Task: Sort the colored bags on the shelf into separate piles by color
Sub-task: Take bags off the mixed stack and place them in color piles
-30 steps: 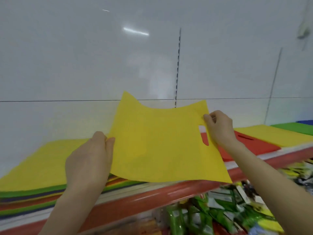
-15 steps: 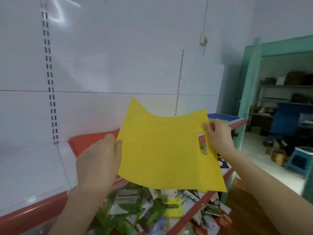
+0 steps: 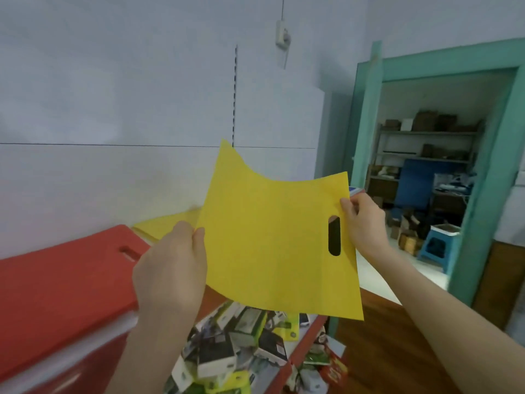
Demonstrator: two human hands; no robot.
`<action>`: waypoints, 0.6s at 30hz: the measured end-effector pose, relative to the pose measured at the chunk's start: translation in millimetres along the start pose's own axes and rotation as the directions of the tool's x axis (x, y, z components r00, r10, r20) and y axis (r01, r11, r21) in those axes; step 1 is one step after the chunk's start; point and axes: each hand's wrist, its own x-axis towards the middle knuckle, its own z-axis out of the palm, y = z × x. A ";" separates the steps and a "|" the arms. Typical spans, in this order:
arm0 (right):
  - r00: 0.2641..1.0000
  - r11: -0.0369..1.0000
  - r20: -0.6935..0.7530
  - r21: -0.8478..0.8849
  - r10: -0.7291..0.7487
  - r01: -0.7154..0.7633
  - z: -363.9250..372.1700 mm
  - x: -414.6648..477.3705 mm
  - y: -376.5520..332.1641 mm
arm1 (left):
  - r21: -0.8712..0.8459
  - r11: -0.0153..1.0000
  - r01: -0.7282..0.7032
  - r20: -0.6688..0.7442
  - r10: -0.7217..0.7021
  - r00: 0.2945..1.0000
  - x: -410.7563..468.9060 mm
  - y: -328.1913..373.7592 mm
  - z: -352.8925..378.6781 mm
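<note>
Two hands hold a yellow bag (image 3: 270, 237) aloft
Left hand (image 3: 170, 268) pinches its left edge, right hand (image 3: 363, 223) pinches its right edge, near the red pile (image 3: 56, 280) and yellow pile (image 3: 167, 226)

Soft even indoor light, mild motion blur thruout, wide-angle bending at edges, no glare.

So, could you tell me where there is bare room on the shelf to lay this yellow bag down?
The top of the yellow pile, between the red pile and the wall, lies bare. The held yellow bag hides what lies further right. The lower shelf is crowded with packets.
</note>
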 end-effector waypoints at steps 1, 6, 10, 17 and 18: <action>1.000 1.000 0.003 0.003 0.005 -0.005 10.2 12.2 4.4 | 0.002 1.000 0.025 -0.007 -0.025 1.000 7.7 2.4 8.5; 1.000 0.998 0.010 0.063 -0.010 0.009 61.4 62.3 13.4 | 0.011 0.998 0.057 -0.048 -0.057 0.997 35.3 1.4 37.7; 0.998 0.992 0.030 0.115 -0.050 0.046 100.2 101.0 17.8 | 0.172 0.982 0.078 -0.100 -0.061 0.993 47.3 -2.7 51.6; 0.959 0.952 0.147 0.225 -0.243 0.207 168.9 172.6 3.3 | 0.453 0.850 0.268 -0.032 -0.285 0.958 59.8 1.8 65.8; 0.942 0.945 0.187 0.232 -0.278 0.232 177.3 179.8 -0.3 | 0.508 0.808 0.299 -0.016 -0.338 0.941 61.1 4.5 68.1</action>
